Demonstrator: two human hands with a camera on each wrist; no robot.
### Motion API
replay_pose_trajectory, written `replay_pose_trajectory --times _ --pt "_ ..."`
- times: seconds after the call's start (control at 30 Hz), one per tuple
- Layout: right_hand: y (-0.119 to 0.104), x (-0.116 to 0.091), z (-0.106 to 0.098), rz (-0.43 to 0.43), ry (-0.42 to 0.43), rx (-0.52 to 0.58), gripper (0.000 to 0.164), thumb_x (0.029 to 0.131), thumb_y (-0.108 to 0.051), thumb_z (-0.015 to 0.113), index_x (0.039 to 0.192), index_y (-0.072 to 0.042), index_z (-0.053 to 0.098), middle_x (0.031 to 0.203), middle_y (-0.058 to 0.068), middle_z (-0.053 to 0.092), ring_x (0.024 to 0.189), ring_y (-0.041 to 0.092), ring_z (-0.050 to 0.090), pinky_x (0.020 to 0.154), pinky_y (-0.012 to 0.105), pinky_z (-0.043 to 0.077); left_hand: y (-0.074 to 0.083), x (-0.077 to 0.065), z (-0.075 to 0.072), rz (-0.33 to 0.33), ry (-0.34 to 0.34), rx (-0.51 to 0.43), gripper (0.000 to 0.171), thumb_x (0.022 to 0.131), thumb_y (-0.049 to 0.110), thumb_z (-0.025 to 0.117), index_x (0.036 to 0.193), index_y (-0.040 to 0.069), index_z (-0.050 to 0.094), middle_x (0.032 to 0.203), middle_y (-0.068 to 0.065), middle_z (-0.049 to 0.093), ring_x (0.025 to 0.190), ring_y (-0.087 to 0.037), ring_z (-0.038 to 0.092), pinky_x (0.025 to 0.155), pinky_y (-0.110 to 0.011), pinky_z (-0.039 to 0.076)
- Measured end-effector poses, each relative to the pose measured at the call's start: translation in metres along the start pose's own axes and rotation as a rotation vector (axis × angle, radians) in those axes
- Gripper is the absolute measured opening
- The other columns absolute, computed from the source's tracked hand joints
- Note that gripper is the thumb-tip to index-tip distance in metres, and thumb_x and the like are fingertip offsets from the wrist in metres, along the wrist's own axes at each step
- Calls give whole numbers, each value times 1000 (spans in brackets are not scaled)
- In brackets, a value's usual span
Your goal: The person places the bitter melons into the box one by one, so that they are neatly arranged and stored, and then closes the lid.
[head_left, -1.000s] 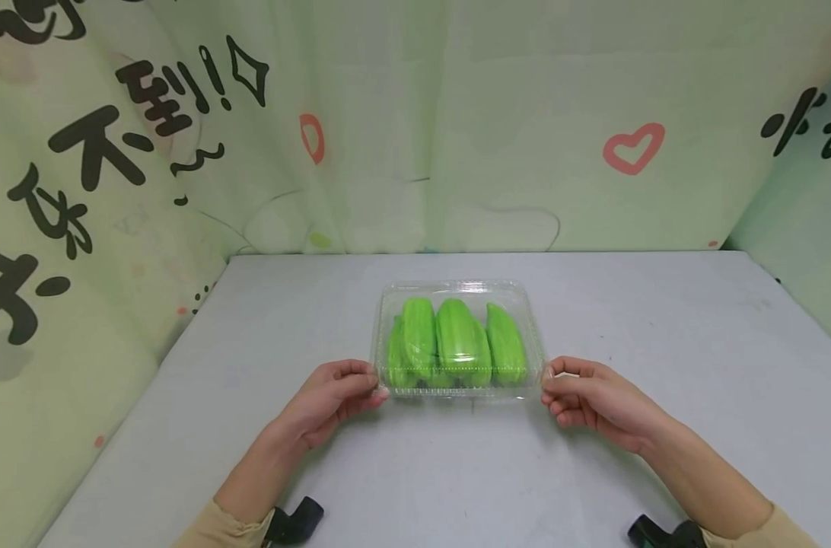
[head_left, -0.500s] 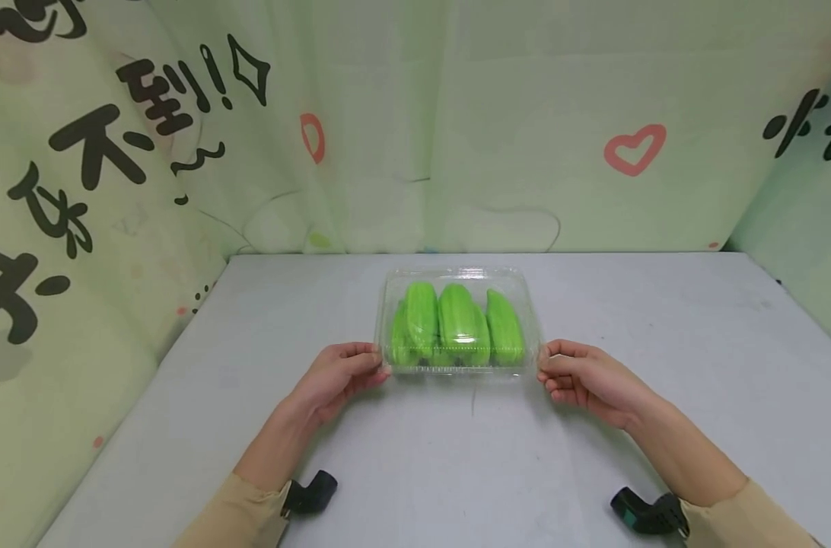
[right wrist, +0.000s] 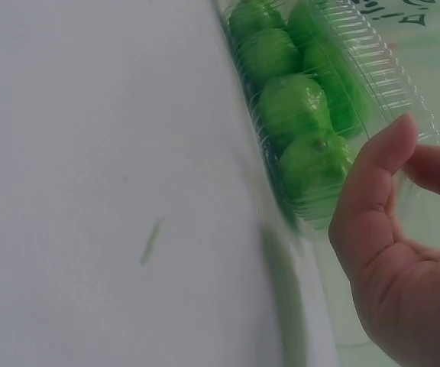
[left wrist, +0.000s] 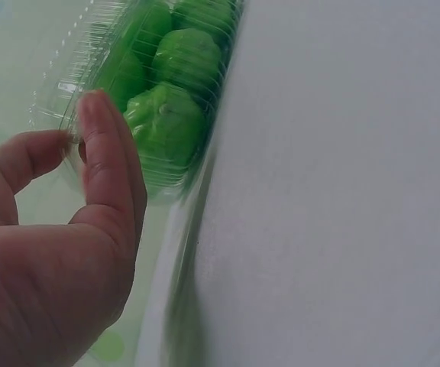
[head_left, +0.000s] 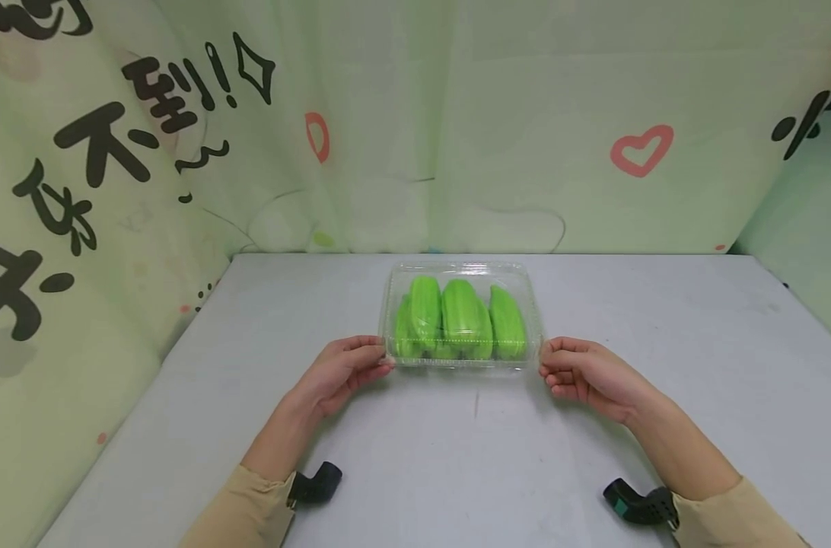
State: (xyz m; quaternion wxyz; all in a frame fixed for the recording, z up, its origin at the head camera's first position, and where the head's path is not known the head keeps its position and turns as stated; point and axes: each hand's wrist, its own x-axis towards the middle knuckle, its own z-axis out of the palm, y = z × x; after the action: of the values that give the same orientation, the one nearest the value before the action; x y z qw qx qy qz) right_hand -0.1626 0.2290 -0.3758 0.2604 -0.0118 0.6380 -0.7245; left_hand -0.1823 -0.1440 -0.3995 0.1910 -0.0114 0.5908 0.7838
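A clear plastic clamshell box (head_left: 465, 268) with a ridged rim lies toward the far middle of the table. Inside it are several bright green, ribbed, elongated fruits or gourds (head_left: 462, 316), their rounded ends facing me. My left hand (head_left: 340, 373) pinches the box's near left corner between thumb and fingers; in the left wrist view, thumb and fingertips meet at the clear rim (left wrist: 59, 107). At the near right corner, my right hand (head_left: 593, 377) pinches the rim the same way. Through the clear wall the right wrist view shows the stacked green fruits (right wrist: 292, 107).
The white table (head_left: 456, 464) ends at a back edge just beyond the box. A pale green curtain (head_left: 498, 137) with black characters and red hearts stands behind and along the left and right. Black wrist mounts (head_left: 317, 483) sit at both cuffs.
Both hands have moved the box away from me, toward the table's back edge, with the larger part of that shift in the first half second. Both grips look the same.
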Motion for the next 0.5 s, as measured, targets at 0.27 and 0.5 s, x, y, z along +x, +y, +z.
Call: replay_pose_trajectory --times 0.27,0.5 --pt "-1 -1 -5 -30 17 14 12 104 -12 54 110 -1 55 92 6 66 80 12 68 75 28 59 -1 -1 -6 -12 12 -24 31 98 -1 56 126 -14 47 102 -13 62 89 -20 70 87 -34 58" --pt "-6 -5 -13 -48 73 26 24 106 -18 53 122 1 54 106 9 65 95 19 69 87 32 58 1 -6 -17 4 25 -68 37 103 5 49 133 -15 43 104 -12 61 93 -22 69 91 -40 56"
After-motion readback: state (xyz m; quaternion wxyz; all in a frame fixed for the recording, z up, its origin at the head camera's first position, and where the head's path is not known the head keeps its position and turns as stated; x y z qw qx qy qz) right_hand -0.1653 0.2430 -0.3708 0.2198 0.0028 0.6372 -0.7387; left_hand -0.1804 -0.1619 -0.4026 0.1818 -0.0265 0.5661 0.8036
